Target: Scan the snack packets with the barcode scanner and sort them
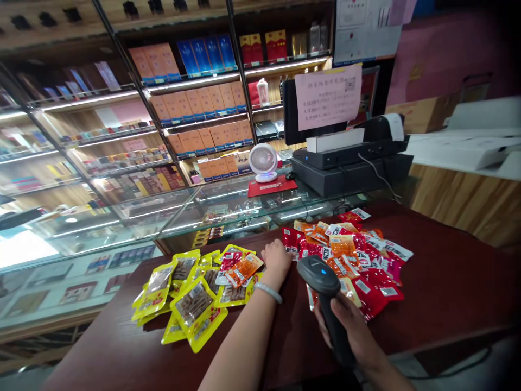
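Observation:
My right hand point(345, 320) is wrapped round the handle of a black barcode scanner point(319, 274), its head tilted up over the near edge of a heap of red and orange snack packets point(345, 244). My left hand point(277, 258), with a pale bangle at the wrist, is between that heap and a pile of yellow snack packets point(193, 304). Its fingers look curled; whatever they may hold is hidden. Close to its left side, an orange packet point(244, 269) and a red packet point(230, 257) lie on top of the yellow ones.
The packets lie on a dark red-brown table point(439, 293). Behind it stand a glass display counter point(191, 217), a small white fan point(264, 161), a red mat point(272, 186), and a monitor point(290, 119) above a black cash drawer point(354, 174). Shelves with boxed goods point(199, 106) line the wall.

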Demonstrator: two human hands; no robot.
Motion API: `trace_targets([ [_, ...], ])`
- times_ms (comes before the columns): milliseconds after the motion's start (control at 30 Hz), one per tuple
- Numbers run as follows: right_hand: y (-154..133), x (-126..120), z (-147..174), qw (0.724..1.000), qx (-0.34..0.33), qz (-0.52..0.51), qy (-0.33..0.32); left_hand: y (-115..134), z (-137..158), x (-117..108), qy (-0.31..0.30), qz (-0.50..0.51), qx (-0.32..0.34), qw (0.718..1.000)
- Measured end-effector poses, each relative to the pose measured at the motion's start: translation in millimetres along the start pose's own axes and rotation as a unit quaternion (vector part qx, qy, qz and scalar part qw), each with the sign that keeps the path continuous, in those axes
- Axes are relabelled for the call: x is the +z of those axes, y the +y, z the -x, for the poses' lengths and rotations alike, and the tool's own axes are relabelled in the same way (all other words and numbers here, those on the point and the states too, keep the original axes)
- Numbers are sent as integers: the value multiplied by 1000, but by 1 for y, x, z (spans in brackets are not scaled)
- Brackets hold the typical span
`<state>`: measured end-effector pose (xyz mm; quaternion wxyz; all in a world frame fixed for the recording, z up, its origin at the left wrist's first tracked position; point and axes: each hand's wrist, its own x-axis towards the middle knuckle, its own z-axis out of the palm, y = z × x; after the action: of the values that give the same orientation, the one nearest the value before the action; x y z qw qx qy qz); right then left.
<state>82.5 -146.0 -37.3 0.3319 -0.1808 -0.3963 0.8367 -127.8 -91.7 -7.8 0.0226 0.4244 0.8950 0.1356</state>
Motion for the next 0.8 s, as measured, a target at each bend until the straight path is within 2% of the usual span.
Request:
trace_targets([
  [67, 1, -1, -1, 1000, 2, -7, 4, -6, 7, -6, -16, 32, 11, 999],
  [200, 2, -3, -2, 1000, -6, -1, 10, -25, 33, -13, -59, 121, 98, 986],
  [267, 2, -3, -1, 1000, -9, 6, 18, -34, 47, -13, -80, 150, 120, 978],
  [400, 1, -2, 2, 999, -9, 12, 35, -44, 65, -11, -101, 198, 105, 969],
  [533, 3, -3, 0, 999, -28, 19, 32, -44, 67, -10, -108, 234, 94, 962],
  [667, -1, -1, 3, 998, -54, 30, 9, -52, 65, -18, -78, 244, 65, 964],
  [800, -18, 0, 29, 997, -67, 20, 12, -79, 73, -34, -27, 234, 11, 972],
])
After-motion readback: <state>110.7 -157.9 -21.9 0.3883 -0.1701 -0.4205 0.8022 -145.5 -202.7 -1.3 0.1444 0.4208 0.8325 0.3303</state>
